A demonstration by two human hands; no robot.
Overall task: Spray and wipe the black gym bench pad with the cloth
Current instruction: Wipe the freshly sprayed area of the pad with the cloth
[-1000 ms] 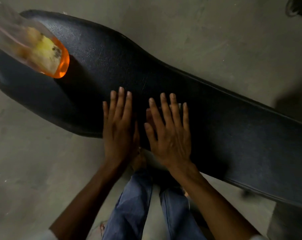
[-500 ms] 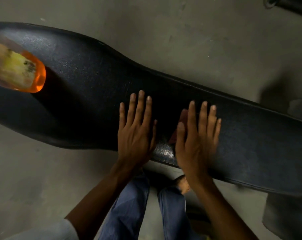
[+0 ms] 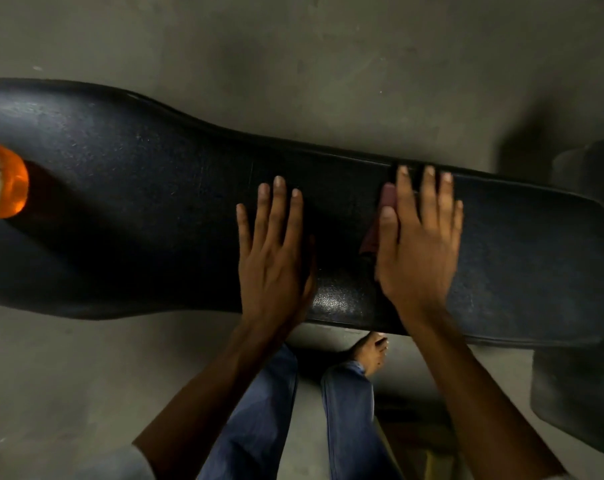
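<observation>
The long black bench pad (image 3: pixel 155 209) runs across the view from left to right. My left hand (image 3: pixel 276 251) lies flat on its middle with fingers spread and nothing under it that I can see. My right hand (image 3: pixel 418 244) presses flat on a dark red cloth (image 3: pixel 380 220), of which only a strip shows beside my thumb and forefinger. An orange-bottomed clear spray bottle (image 3: pixel 2 178) stands on the pad's wide left end, cut off by the frame edge.
Grey concrete floor (image 3: pixel 293 57) surrounds the bench. My jeans-clad legs (image 3: pixel 259 427) and a bare foot (image 3: pixel 370 351) are below the pad's near edge. A dark piece of gym equipment (image 3: pixel 581 393) sits at the right.
My right hand has slid the cloth to the right along the pad, away from my left hand. The view has shifted right, so the bottle now sits at the left edge.
</observation>
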